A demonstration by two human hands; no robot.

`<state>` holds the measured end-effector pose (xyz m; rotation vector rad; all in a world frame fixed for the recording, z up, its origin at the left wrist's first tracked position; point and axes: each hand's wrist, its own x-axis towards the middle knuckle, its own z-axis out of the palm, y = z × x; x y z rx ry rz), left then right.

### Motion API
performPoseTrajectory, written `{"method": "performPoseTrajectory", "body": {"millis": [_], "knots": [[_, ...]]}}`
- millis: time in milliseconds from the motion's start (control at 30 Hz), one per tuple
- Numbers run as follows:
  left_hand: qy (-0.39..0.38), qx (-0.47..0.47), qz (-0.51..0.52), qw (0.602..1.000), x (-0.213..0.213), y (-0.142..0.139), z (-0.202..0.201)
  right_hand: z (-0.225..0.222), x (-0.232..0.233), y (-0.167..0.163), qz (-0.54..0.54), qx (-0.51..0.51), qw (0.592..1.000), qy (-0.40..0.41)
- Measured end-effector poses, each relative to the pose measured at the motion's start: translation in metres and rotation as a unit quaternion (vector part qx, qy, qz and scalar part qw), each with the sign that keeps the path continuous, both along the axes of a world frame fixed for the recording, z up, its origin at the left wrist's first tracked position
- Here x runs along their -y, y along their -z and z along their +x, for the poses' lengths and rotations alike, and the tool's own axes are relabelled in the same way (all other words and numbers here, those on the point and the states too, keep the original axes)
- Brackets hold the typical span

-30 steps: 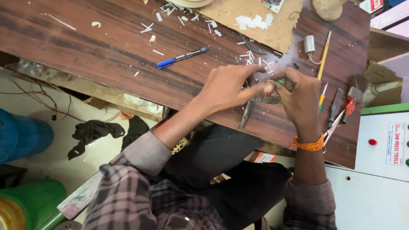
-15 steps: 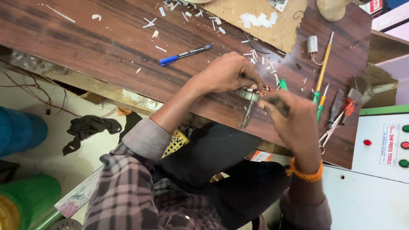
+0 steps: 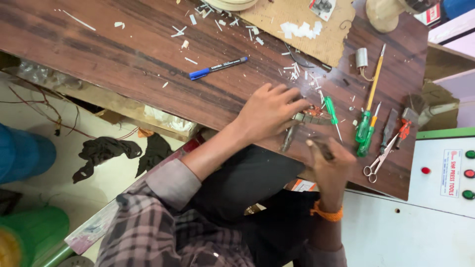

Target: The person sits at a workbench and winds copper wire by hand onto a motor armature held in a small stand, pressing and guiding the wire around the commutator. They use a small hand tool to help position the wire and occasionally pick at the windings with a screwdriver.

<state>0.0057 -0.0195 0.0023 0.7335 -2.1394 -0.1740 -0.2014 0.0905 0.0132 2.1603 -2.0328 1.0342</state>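
Pinching a small coppery part at the near table edge, the left hand keeps fingers closed over the grey pliers. Pliers' long axis runs toward the body, handles hanging off the edge. Right hand, just nearer, is curled on a dark piece; its grip unclear.

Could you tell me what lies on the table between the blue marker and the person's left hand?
In the head view, only bare brown tabletop lies between the blue marker and the left hand; the nearest white scraps lie off that stretch.
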Motion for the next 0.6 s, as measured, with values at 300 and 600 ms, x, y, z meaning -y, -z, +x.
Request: {"method": "performPoseTrajectory", "body": {"millis": [300,600], "knots": [[0.003,-0.035,-0.059,0.998,0.0,0.019,-0.006,0.012,0.01,-0.06,0.044,0.034,0.998,-0.015],[0.014,-0.055,-0.083,0.995,0.004,0.022,-0.002,-0.002,0.083,-0.068,0.082,-0.041,0.995,-0.042]]}}
